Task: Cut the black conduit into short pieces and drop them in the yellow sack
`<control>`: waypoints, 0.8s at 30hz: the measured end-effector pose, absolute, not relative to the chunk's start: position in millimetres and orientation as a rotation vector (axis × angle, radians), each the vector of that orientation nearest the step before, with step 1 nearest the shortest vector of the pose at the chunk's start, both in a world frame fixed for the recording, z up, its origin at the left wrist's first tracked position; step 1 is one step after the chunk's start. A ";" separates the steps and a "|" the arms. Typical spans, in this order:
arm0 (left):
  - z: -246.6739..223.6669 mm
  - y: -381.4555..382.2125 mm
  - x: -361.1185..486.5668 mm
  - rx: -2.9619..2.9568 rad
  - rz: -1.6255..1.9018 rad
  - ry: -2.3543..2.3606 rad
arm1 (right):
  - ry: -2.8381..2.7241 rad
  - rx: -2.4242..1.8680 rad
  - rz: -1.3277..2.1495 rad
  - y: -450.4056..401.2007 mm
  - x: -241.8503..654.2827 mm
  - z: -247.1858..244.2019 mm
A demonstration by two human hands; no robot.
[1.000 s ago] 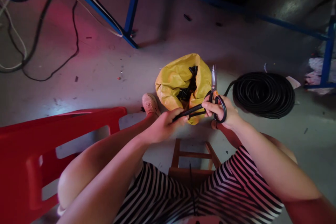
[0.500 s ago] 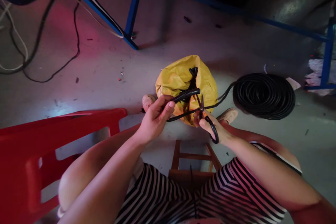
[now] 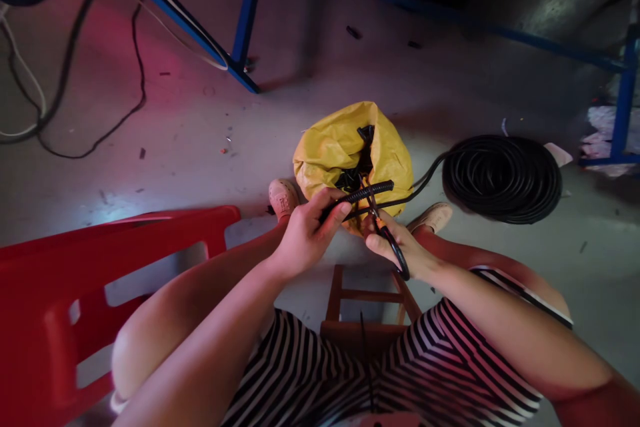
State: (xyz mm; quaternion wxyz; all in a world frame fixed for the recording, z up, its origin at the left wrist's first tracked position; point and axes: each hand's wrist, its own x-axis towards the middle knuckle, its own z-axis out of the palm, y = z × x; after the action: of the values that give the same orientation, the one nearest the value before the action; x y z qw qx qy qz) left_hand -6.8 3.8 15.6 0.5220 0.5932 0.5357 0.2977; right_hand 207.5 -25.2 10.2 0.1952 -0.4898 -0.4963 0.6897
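My left hand [image 3: 315, 230] is closed round a black corrugated tube [image 3: 377, 189], whose free end points right over a yellow bag [image 3: 325, 147]. My right hand [image 3: 397, 247] grips a pair of scissors [image 3: 393, 247] with black handles and orange near the pivot. Their blades lie across the tube, a short way back from its end; whether they bite into it is too small to tell. Dark pieces show inside the bag's mouth. From the black coil [image 3: 500, 179] on the floor, a length of tubing runs left to my hands, passing beneath the scissors.
A red plastic stool [image 3: 125, 247] stands at the left, and a wooden stool [image 3: 367, 330] is below me. Blue metal frame legs [image 3: 247, 13] cross the top. Dark cables [image 3: 143, 67] trail over the floor at upper left. Small black scraps [image 3: 354, 32] lie on the floor.
My left hand has shifted right with the tube, bringing its end past the scissors. The scissor blades, formerly near the tube's tip, now cross it further back.
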 end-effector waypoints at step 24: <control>17.1 -0.3 -3.3 1.467 0.693 1.346 | -1.403 -1.452 1.912 -25.9 208.8 13.1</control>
State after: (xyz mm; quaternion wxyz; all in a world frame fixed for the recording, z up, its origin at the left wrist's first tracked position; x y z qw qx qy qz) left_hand -3.3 -0.3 17.1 0.4939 0.6051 0.5551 0.2860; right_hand 208.8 -25.9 13.1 0.1794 -0.5136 -0.4965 0.6765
